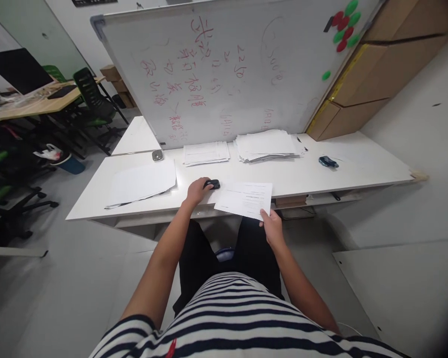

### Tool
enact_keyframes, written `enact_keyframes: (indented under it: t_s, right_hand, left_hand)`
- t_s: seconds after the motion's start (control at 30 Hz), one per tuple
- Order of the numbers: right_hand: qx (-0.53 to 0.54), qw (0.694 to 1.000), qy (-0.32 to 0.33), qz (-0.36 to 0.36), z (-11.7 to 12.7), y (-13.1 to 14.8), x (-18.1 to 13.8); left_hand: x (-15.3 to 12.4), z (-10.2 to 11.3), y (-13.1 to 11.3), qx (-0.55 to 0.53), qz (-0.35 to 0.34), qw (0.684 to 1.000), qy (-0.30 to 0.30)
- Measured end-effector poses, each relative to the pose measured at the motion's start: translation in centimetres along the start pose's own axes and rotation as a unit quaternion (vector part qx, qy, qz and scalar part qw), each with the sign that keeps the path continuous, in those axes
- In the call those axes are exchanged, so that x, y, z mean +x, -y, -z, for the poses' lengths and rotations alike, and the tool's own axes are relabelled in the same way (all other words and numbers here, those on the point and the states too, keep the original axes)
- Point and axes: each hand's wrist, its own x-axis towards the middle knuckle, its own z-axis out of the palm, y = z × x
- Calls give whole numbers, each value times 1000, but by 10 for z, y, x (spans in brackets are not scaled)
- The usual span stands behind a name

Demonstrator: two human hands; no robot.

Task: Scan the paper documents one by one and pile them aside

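My left hand is closed round a small black object, perhaps a stapler, on the white table. My right hand pinches the near corner of a printed sheet of paper that lies at the table's front edge, just right of the black object. Both forearms reach out from my striped shirt.
Further back lie a thin paper stack and a thicker one. Loose sheets are at the left, a small metal object behind them, a dark blue object at the right. A whiteboard leans behind the table. Desks and chairs stand far left.
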Motion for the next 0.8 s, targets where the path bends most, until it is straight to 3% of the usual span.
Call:
enact_keyframes:
  t_s: [0.13, 0.43, 0.7, 0.8]
  right_hand:
    - [5, 1000, 6, 8, -2, 0, 2]
    - [-8, 999, 32, -5, -13, 1, 1]
    - [-21, 995, 92, -19, -23, -2, -2]
    - [-22, 995, 91, -25, -23, -4, -5]
  left_hand:
    - [-8, 4, 3, -24, -40, 999, 10]
    - [-16, 11, -1, -73, -11, 997, 26]
    - [-15, 28, -8, -75, -23, 991, 104]
    - [-8, 29, -11, -81, -15, 992, 97]
